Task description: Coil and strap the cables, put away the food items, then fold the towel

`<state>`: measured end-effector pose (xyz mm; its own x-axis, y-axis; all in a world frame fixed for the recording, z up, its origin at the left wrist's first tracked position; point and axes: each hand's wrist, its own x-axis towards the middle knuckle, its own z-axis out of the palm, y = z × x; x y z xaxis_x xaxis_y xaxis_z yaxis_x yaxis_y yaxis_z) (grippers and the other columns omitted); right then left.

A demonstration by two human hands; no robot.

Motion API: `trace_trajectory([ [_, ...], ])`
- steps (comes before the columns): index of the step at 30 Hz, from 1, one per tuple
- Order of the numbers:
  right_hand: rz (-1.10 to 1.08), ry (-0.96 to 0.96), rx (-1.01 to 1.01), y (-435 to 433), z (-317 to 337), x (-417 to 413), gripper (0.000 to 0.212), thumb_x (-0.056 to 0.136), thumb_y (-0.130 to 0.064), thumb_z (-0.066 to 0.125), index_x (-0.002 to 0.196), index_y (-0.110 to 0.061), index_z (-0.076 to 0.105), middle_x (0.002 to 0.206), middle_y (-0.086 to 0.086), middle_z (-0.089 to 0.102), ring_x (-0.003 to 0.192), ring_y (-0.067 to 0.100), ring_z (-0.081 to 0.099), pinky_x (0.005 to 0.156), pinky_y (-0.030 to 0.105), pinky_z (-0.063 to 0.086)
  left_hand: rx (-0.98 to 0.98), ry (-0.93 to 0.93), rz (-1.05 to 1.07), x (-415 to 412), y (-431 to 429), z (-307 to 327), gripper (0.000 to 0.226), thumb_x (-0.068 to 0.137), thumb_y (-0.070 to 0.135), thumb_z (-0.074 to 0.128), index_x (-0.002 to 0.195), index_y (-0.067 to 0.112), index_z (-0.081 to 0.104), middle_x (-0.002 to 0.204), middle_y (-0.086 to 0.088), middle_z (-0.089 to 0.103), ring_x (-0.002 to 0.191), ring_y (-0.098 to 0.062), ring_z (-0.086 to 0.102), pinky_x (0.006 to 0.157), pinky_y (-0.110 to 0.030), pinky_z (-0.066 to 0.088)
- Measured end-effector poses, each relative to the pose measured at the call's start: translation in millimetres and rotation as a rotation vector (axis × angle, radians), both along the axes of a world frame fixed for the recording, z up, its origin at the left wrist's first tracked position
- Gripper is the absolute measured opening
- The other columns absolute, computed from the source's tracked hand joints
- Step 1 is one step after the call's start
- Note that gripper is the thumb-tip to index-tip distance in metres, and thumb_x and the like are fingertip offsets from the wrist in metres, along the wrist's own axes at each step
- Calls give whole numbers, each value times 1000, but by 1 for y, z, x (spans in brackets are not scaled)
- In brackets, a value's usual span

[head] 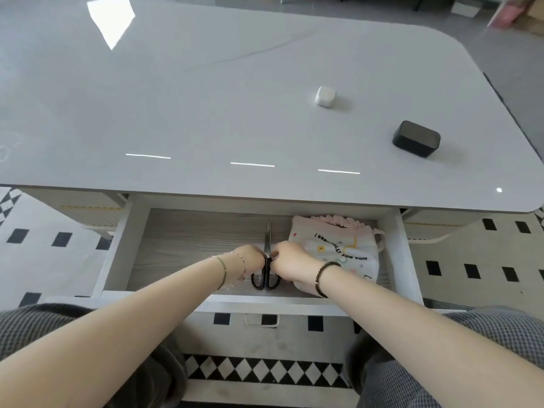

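Pink-and-white printed cloth towel [347,245], folded, frilled edge at the back, lies in the right part of the open pale wood-grain drawer [403,254], up against its right wall. Right hand [290,262] sits over the towel's left edge, fingers curled in toward the left. Left hand [253,257] is just beside it, fingers curled too. Both sets of fingertips meet above the black-handled steel scissors [266,279]. The scissors lie flat on the drawer floor, closed, blades pointing away and handle loops toward the person. Cannot tell whether either hand pinches the scissors, something small, or nothing: fingertips are hidden.

Dark bead bracelet [323,275] on the right wrist, thin green band [223,270] plus a fine chain on the left. Drawer hangs under the near edge of the glossy white round-cornered table [206,113]. On the tabletop, right side, well apart from the hands: small white rounded box [325,96], and nearer the right edge a black rounded rectangular box [416,139]. Grey checked trouser knees [500,334] at the bottom corners, black-and-white patterned rug [471,269] below.
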<state>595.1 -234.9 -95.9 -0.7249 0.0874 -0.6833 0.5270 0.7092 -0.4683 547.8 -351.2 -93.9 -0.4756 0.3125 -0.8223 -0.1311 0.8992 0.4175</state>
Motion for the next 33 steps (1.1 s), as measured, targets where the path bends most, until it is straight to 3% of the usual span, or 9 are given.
trace_trajectory([
  [2, 33, -11, 19, 1, 16, -4, 21, 91, -1, 47, 78, -11, 60, 71, 7, 54, 67, 22, 50, 47, 20, 36, -42, -9, -32, 1, 3, 11, 30, 101, 11, 44, 128, 15, 56, 127, -7, 59, 118, -29, 59, 79, -36, 58],
  [4, 45, -14, -5, 7, 39, -7, 26, 87, 1, 46, 67, -11, 58, 63, 8, 53, 59, 24, 53, 46, 17, 40, -1, 21, -24, -2, 4, 31, 28, 100, 17, 48, 125, 14, 60, 129, -10, 63, 111, -27, 65, 74, -35, 59],
  [7, -21, 152, -105, 32, 86, -9, 22, 90, -8, 53, 88, -11, 75, 88, 12, 75, 82, 25, 73, 76, 34, 61, 140, 284, 27, -12, -3, 71, 29, 95, 13, 48, 111, 16, 71, 109, -8, 73, 97, -25, 71, 80, -37, 61],
  [10, -177, 351, -216, 75, 139, -10, 16, 97, -11, 56, 98, -11, 72, 96, 11, 73, 79, 18, 72, 64, 24, 58, 335, 479, 124, -18, -12, 108, 29, 96, 13, 47, 105, 27, 70, 94, 4, 74, 88, -14, 72, 69, -26, 57],
  [14, -231, 682, 180, 149, 155, -22, 17, 92, -13, 60, 101, -16, 74, 99, 0, 71, 95, 17, 66, 86, 32, 54, 419, 641, 17, -30, -6, 125, 31, 97, 8, 50, 110, 29, 69, 107, 12, 68, 98, -3, 63, 69, -7, 43],
  [17, -285, 774, 372, 201, 137, -33, 26, 89, -15, 63, 114, -17, 70, 113, 4, 65, 114, 25, 56, 97, 35, 46, 382, 760, -109, -51, 24, 114, 38, 97, 9, 52, 131, 24, 60, 135, 6, 53, 109, -15, 58, 88, -18, 43],
  [21, -246, 721, 523, 234, 118, -44, 46, 91, -26, 68, 135, -21, 60, 150, 6, 46, 144, 33, 28, 113, 42, 29, 283, 799, -174, -75, 87, 95, 53, 99, 13, 55, 149, 12, 38, 157, -8, 27, 128, -29, 48, 103, -27, 37],
  [25, -188, 576, 644, 253, 105, -56, 63, 92, -37, 66, 149, -31, 42, 165, 10, 20, 151, 41, 10, 118, 48, 21, 232, 883, -155, -104, 147, 83, 62, 97, 12, 58, 152, 9, 29, 160, -14, 17, 131, -39, 44, 108, -41, 39],
  [33, -449, 599, 438, 271, 99, -61, 62, 87, -35, 74, 139, -17, 47, 134, 11, 45, 125, 36, 38, 95, 34, 34, 52, 963, -34, -176, 212, 78, 88, 94, 41, 66, 159, 22, 10, 165, -19, 4, 143, -40, 29, 111, -46, 32],
])
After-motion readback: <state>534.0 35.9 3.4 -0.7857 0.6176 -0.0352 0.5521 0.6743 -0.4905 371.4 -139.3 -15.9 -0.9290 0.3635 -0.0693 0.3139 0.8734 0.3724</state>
